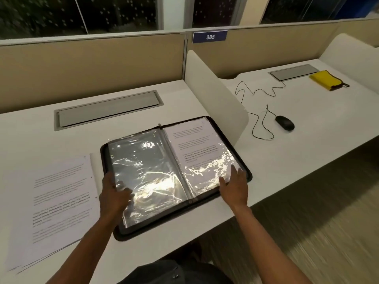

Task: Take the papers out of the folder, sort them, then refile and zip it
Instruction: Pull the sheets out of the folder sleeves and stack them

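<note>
Black zip folder with clear plastic sleeves point(176, 173) open on white worktop point(266, 160). Left hand point(113, 196) pinching left sleeve edge; right hand point(234, 186) flat, fingers point(233, 171) spread, on right page. Loose printed white papers point(55, 201) left of folder.

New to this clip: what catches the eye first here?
The open folder at desk centre, its glossy plastic sleeves flaring with glare, left hand and right hand on its near edges. Left of it lies a stack of printed papers; beyond the divider, a yellow pouch.
</note>
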Available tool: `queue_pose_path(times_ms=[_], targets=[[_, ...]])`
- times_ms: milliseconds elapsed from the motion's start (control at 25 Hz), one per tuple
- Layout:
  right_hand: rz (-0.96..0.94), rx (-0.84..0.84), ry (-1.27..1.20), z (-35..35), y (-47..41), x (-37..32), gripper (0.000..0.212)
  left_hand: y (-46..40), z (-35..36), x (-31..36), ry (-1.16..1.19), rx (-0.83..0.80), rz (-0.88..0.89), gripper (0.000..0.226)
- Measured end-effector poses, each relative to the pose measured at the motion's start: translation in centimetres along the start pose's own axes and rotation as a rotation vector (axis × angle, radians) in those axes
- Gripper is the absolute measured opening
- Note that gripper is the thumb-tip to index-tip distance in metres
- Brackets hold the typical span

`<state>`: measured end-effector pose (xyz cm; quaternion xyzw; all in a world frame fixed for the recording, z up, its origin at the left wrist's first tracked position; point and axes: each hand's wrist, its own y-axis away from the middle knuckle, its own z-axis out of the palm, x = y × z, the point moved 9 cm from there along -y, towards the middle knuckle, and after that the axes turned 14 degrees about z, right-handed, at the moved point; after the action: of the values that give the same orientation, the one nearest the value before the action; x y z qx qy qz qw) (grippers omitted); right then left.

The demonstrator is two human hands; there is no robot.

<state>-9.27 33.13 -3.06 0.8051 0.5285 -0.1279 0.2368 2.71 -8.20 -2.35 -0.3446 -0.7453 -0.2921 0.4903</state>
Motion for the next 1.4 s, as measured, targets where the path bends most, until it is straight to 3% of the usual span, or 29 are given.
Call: queue_pose_path(times_ms=[120,200,320,400,520,600,760,920,1040,1160,1280,1360,1400], targets=[[-0.078,0.000,0.293,0.8,-1.8,1.6,0.067,0.0,-0.7,3.1,-0.337,0.126,0.311,0.074],[-0.165,0.065,0.275,0.4,-1.5,1.1,0.060,1.1,2.1,5.9,-0.261,0.088,0.473,0.073],[-0.200,0.145,-0.103,-1.6,-0.7,0.0,0.055,2.9,9.4,8.7,-0.180,-0.134,0.604,0.060],[-0.079,0.137,-0.397,-3.1,-1.0,0.0,0.061,4.3,14.3,10.0,-0.210,-0.287,0.679,0.049],[0.232,0.006,-0.794,-4.0,-2.9,0.8,0.072,5.6,20.3,11.0,-0.253,-0.466,0.733,0.044],[0.302,-0.041,-0.896,-4.4,-3.9,1.2,0.066,6.1,23.4,10.9,-0.341,-0.549,0.733,0.049],[0.237,-0.013,-0.825,-5.2,-4.8,1.4,0.041,6.5,26.6,11.3,-0.490,-0.560,0.746,0.049],[0.143,-0.026,-0.759,-5.5,-5.1,1.3,0.037,6.8,26.9,12.4,-0.495,-0.444,0.820,0.024],[0.115,0.014,-0.713,-5.7,-5.5,1.6,0.030,7.4,27.3,12.4,-0.535,-0.426,0.869,0.024],[0.117,0.021,-0.724,-5.9,-5.5,1.9,0.032,7.2,27.0,11.7,-0.489,-0.384,0.794,0.022],[-0.072,0.318,-0.568,-8.5,-3.0,1.8,0.033,6.9,26.0,11.2,-0.380,-0.321,0.699,0.014],[-0.421,0.475,-0.338,-8.7,0.4,-0.4,0.023,6.7,25.0,11.4,-0.295,-0.262,0.647,0.011],[-0.623,0.467,-0.205,-7.5,2.2,-1.7,0.026,6.6,24.4,11.5,-0.255,-0.228,0.624,0.010]])
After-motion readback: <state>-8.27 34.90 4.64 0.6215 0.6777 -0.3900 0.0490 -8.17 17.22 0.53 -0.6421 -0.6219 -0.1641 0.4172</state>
